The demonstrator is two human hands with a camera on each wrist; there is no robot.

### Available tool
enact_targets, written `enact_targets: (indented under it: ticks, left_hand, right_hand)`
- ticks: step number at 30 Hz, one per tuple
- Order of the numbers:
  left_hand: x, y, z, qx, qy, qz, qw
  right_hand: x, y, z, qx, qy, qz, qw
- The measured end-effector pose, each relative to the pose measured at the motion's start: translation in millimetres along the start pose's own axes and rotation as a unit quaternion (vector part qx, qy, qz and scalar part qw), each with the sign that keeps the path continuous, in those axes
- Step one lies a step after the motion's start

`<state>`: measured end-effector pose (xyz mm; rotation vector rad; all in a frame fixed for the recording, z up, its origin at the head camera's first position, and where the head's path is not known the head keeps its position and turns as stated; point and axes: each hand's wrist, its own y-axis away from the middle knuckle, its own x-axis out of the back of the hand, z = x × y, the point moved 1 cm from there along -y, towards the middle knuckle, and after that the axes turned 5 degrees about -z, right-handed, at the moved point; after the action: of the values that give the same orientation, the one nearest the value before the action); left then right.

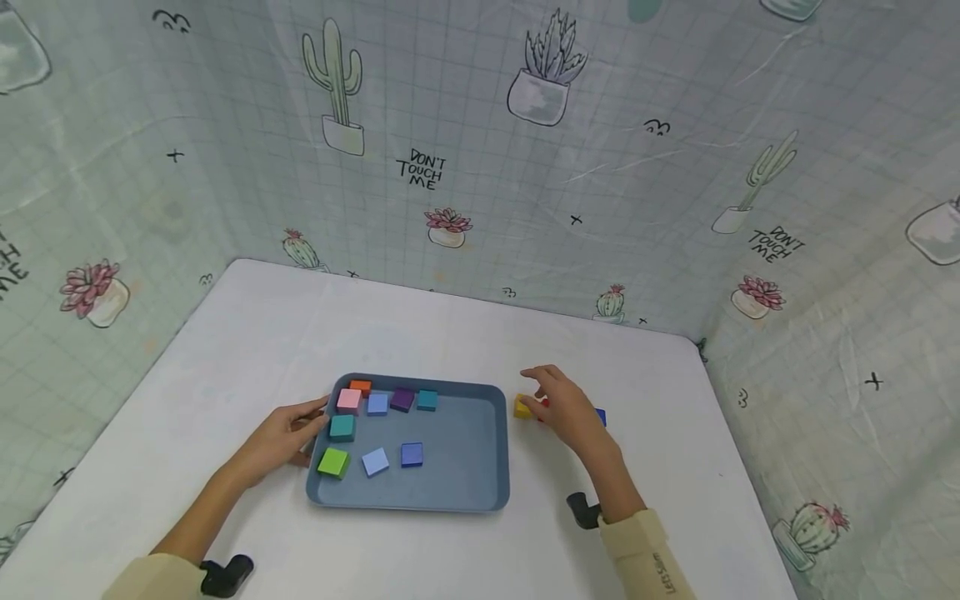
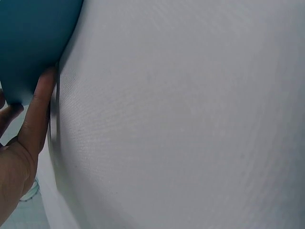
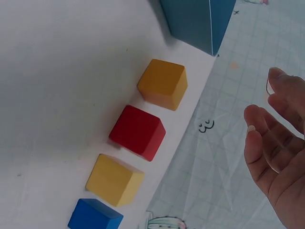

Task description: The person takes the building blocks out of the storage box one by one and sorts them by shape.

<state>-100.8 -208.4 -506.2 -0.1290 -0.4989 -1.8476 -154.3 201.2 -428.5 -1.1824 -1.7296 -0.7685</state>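
My left hand point(image 1: 279, 437) rests at the left end of a blue-grey tray point(image 1: 480, 492), its fairly straight fingers touching the outer side; the left wrist view shows a finger point(image 2: 40, 107) along the tray's wall. Over the table right of the tray, my right hand point(image 1: 567, 408) holds nothing, thumb and fingers apart. Beneath and beside it runs a row of blocks: an orange-yellow block point(image 3: 163, 84), a red block point(image 3: 137, 132), a pale yellow block point(image 3: 114, 179) and a blue block point(image 3: 95, 214). In the head view the hand hides the pale yellow one.
Several blocks lie in the tray, mostly toward its left: a green block point(image 1: 333, 462), a pink block point(image 1: 348, 402), a purple block point(image 1: 402, 400) and a darker blue block point(image 1: 412, 454) among them. The white table point(image 1: 420, 321) meets a cactus-print curtain point(image 1: 480, 167) behind.
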Motion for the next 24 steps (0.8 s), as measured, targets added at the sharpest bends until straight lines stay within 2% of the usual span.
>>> enact_targets:
  ticks: [17,24]
  left_hand:
    - [-0.5,-0.5,-0.9,-0.003,-0.003,0.001,1.0]
    - [-1.0,-0.9,-2.7,0.0,0.001,0.001,1.0]
  right_hand:
    - [-3.8,-6.1,-9.4,0.007,0.017,-0.004,1.0]
    - [-5.8,-11.1,-22.0,0.03,0.021,-0.008,0.999]
